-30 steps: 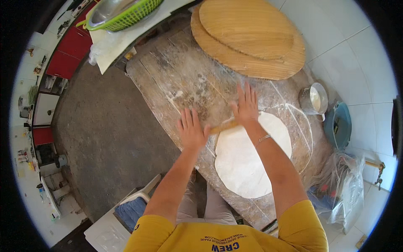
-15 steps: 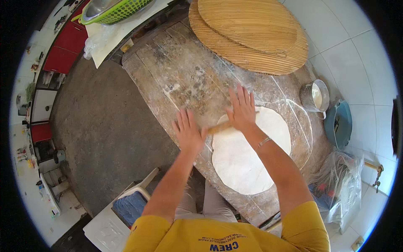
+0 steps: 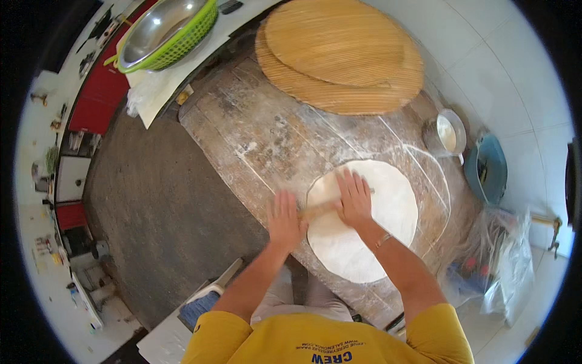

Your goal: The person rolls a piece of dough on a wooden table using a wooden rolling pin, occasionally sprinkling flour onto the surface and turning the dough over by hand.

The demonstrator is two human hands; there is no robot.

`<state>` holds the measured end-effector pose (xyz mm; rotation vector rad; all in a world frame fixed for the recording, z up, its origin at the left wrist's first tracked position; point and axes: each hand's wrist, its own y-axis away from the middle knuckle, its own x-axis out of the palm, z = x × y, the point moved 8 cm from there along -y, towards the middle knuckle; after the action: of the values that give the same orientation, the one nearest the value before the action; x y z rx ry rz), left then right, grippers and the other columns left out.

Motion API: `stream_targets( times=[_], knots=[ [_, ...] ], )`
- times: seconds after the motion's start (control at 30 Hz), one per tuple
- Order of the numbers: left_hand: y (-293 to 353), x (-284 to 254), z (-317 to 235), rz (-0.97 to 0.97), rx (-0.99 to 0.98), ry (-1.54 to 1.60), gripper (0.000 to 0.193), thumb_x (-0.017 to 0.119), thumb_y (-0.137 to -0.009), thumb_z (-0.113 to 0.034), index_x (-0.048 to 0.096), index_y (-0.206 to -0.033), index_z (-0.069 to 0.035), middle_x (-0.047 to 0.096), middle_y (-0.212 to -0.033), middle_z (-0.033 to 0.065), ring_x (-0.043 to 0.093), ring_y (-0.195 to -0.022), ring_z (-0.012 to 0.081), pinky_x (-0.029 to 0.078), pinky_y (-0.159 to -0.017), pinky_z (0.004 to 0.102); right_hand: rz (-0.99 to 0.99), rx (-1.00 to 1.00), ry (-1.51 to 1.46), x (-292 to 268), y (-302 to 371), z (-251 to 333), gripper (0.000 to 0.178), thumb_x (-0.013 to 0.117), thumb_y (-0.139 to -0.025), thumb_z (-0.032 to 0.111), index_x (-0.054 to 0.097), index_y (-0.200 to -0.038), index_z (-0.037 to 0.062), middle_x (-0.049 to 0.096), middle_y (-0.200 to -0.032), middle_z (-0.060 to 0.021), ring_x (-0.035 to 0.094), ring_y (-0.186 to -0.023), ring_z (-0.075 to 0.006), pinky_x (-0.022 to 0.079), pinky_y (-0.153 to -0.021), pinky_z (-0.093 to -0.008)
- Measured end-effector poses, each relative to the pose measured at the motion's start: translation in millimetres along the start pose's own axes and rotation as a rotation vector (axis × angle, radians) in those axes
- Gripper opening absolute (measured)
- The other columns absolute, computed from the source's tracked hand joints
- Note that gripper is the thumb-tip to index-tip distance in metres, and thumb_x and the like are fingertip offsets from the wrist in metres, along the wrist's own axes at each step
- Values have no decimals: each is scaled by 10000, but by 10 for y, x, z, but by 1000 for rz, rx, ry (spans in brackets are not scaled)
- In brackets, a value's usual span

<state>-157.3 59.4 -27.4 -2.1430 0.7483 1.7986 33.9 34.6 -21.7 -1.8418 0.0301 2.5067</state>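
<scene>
A wide, thin, round sheet of white dough point(image 3: 391, 194) lies on the floured wooden board point(image 3: 254, 130). Across its left part runs a wooden rolling pin point(image 3: 316, 211), its middle blurred by motion. My left hand point(image 3: 285, 221) rests on the pin's left end, just off the dough's edge, with fingers stretched out. Over the dough, my right hand point(image 3: 355, 199) presses flat on the pin near its right end, its fingers extended. Neither hand wraps round the pin, and a short tip of it shows beyond my right hand.
Stacked round ribbed wooden mats point(image 3: 339, 51) lie at the far side. Along the right wall stand a metal pot point(image 3: 433, 138) with white contents, a blue basin point(image 3: 492, 173) and a clear plastic bag point(image 3: 512, 267). A green colander point(image 3: 182, 51) holding a metal bowl is far left.
Both hands and the rolling pin have moved nearer to me over the dough, the left hand also rightward. The view has shifted slightly.
</scene>
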Motion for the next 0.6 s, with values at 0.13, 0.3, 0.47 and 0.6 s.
stream_targets(
  times=[0.13,0.3,0.47,0.6],
  knots=[
    [-553,-220,269,-64,-35,38,788,552,-893,-426,255,-1497,-14,206,-1562,232,146,-1462,379,100,-1162,574,-71,162,-12,-121,-429,-15,753,611,-860,449,335,-1482,125,268,-1553,-152,291,-1401,-342,187,-1153,-507],
    [-87,41,163,-33,296,27,732,564,-887,-409,346,-1463,-11,289,-1527,237,231,-1432,399,157,-1143,579,-69,109,-177,-4,668,89,659,691,-811,339,437,-1364,86,367,-1491,-188,390,-1333,-363,269,-1115,-500],
    [-7,-50,1,146,635,223,684,557,-895,-393,395,-1431,0,344,-1496,231,285,-1412,385,190,-1133,580,-143,358,-192,21,1357,206,612,741,-756,236,484,-1284,64,387,-1489,-185,387,-1354,-365,270,-1118,-522],
    [-745,-27,-472,82,850,98,648,555,-896,-323,383,-1442,-19,352,-1501,196,284,-1421,347,201,-1151,555,-191,595,-53,20,1220,-18,719,610,-856,347,352,-1480,97,343,-1524,-181,344,-1388,-367,187,-1134,-587]
  ],
)
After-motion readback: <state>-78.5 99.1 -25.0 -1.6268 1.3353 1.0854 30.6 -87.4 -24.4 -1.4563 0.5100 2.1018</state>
